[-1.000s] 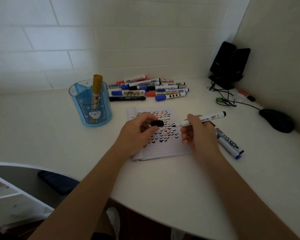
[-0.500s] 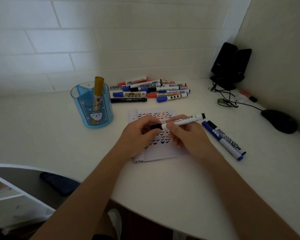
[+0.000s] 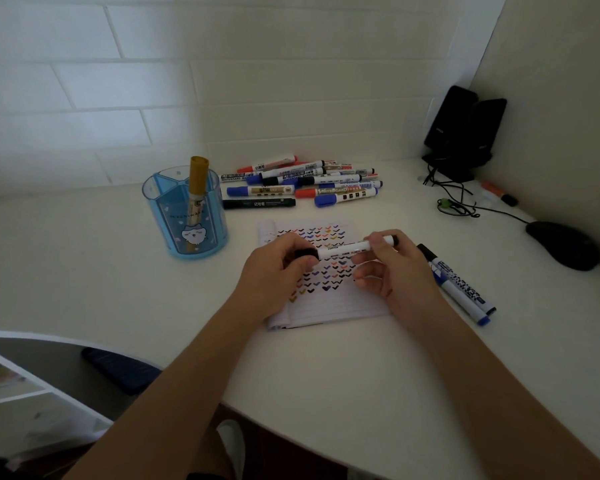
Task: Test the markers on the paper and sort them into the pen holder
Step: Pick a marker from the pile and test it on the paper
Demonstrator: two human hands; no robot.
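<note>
A white marker with a black cap (image 3: pixel 343 250) lies level between both hands above the paper (image 3: pixel 329 303), which is covered in small coloured check marks. My left hand (image 3: pixel 274 271) pinches the black cap end. My right hand (image 3: pixel 392 268) grips the barrel near its far end. The cap sits on the marker. A blue pen holder (image 3: pixel 184 216) stands to the left and holds one yellow-capped marker (image 3: pixel 196 188). A pile of several markers (image 3: pixel 305 183) lies behind the paper. Two markers (image 3: pixel 461 289) lie to the right of my right hand.
A black mouse (image 3: pixel 561 244) with its cable sits at the far right. Black speakers (image 3: pixel 465 133) stand in the back corner, with an orange marker (image 3: pixel 499 192) beside them. The white desk's curved front edge (image 3: pixel 201 389) runs below my arms, and a shelf is at lower left.
One second ago the marker was uncapped, its tip at the paper, the cap in my left hand. Since then both hands came together and the cap went onto the marker.
</note>
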